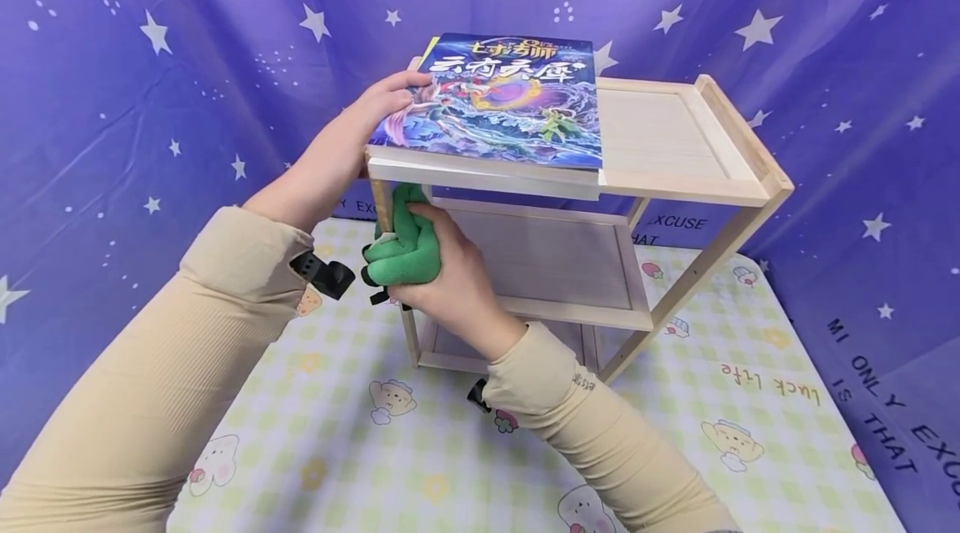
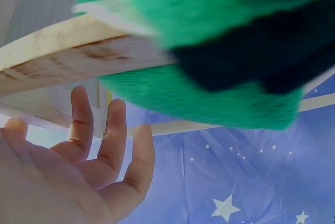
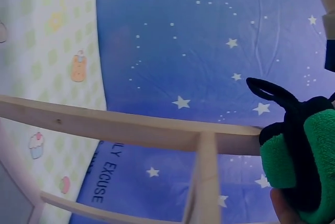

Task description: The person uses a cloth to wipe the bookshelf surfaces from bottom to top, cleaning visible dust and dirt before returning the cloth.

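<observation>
My right hand (image 1: 457, 270) grips a green plush cloth (image 1: 408, 253) with black trim. The cloth is wrapped about the front left post of a wooden shelf rack (image 1: 678, 183), below its top shelf. In the left wrist view the green cloth (image 2: 209, 103) bulges on both sides of the wood, and the right wrist view shows a black loop (image 3: 269, 90) sticking out of it. With slightly bent fingers, my left hand (image 1: 341, 137) rests at the left end of the top shelf, fingertips over the edge of a blue illustrated book (image 1: 510, 103).
The rack's middle shelf (image 1: 555, 253) and lower shelf stand beneath. A green checked tablecloth (image 1: 360, 450) covers the surface under the rack. Purple star-printed curtains (image 1: 225, 32) hang behind and at both sides. Dark straps (image 1: 322, 274) stick out at the cuffs.
</observation>
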`<state>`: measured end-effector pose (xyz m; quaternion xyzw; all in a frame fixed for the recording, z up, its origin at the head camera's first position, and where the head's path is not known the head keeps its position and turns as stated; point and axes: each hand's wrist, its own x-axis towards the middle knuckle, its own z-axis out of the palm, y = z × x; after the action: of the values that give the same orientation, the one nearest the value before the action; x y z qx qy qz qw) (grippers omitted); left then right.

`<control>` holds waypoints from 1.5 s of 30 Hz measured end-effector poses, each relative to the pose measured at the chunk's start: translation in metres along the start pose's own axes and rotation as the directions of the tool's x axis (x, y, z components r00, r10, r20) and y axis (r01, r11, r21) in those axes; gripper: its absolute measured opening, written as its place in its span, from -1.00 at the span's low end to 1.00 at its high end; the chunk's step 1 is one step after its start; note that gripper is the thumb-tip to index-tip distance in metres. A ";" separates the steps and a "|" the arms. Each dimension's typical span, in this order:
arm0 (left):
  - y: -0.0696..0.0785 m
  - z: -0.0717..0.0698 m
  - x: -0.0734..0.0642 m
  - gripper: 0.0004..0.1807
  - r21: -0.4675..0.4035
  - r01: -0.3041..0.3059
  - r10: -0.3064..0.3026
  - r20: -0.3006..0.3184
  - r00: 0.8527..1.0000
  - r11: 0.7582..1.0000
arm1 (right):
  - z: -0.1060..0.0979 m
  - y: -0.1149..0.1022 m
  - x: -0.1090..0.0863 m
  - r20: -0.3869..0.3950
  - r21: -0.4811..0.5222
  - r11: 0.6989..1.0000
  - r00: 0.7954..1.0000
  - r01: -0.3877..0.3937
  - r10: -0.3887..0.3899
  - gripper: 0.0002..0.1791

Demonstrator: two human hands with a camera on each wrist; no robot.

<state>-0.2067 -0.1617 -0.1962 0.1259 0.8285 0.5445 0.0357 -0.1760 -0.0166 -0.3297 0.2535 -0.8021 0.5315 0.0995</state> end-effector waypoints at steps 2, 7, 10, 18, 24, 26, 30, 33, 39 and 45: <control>0.001 0.000 0.000 -0.54 0.004 -0.002 0.002 -0.002 1.000 1.000 | 0.002 0.003 -0.001 0.012 -0.001 1.000 1.000 -0.014 0.014 -0.06; 0.001 0.000 0.001 -0.53 -0.008 -0.001 0.001 0.003 1.000 1.000 | 0.004 0.009 -0.004 0.043 0.001 0.999 0.998 -0.037 0.037 -0.07; 0.002 0.000 0.001 -0.52 -0.013 0.004 -0.004 0.003 1.000 1.000 | 0.005 0.013 -0.006 0.066 -0.011 0.999 0.997 -0.047 0.047 -0.08; 0.003 0.001 0.001 -0.52 -0.009 0.020 -0.020 -0.003 1.000 1.000 | 0.007 0.018 -0.009 0.081 -0.015 0.998 0.995 -0.056 0.057 -0.08; 0.003 0.000 -0.001 -0.52 -0.002 0.017 -0.017 -0.004 1.000 1.000 | 0.009 0.018 -0.012 0.083 0.003 0.998 0.994 -0.069 0.069 -0.06; 0.003 0.000 -0.002 -0.51 -0.005 0.014 -0.014 -0.002 1.000 1.000 | 0.010 0.018 -0.012 0.084 0.008 0.997 0.994 -0.074 0.073 -0.06; 0.002 0.000 -0.003 -0.51 0.000 0.014 -0.014 -0.001 1.000 1.000 | 0.011 0.018 -0.014 0.085 0.008 0.997 0.993 -0.082 0.081 -0.06; 0.001 0.000 -0.003 -0.51 0.006 0.015 -0.015 -0.002 1.000 1.000 | 0.012 0.017 -0.015 0.077 0.008 0.997 0.994 -0.077 0.076 -0.06; 0.001 -0.001 -0.002 -0.51 0.013 0.038 -0.038 -0.005 0.999 0.999 | 0.014 0.015 -0.017 0.033 0.060 0.997 0.998 -0.057 0.055 -0.10; 0.001 0.001 0.000 -0.51 0.010 0.037 -0.037 0.002 0.999 0.999 | 0.012 0.012 -0.016 -0.032 0.151 0.989 0.999 -0.010 0.015 -0.18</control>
<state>-0.2059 -0.1608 -0.1952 0.1111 0.8335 0.5393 0.0461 -0.1676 -0.0189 -0.3515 0.2465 -0.7596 0.5951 0.0898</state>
